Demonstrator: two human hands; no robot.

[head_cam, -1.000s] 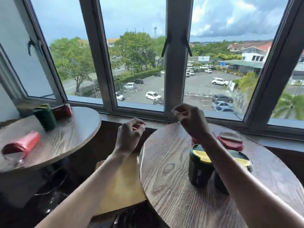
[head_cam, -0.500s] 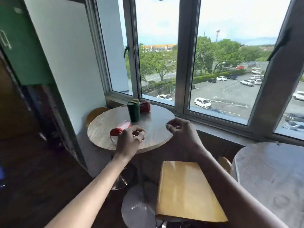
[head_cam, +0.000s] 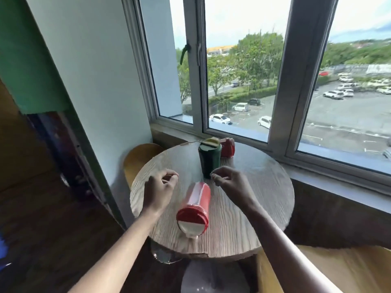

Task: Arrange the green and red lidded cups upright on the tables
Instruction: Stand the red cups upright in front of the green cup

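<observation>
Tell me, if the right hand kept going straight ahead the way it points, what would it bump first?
Probably the upright green cup: the right hand has curled fingertips just short of its base. Depth is unclear, so it might slip past.

Round wooden table point(head_cam: 264, 187), windows point(head_cam: 243, 81), daylight

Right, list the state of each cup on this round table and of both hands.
Near red cup: lying on its side, lid toward the camera, untouched.
Green cup: upright, lid on.
Far red cup: behind the green one, apparently tipped over.
Left hand: empty, fingers loosely curled, above the table.
Right hand: empty, fingers curled.
</observation>
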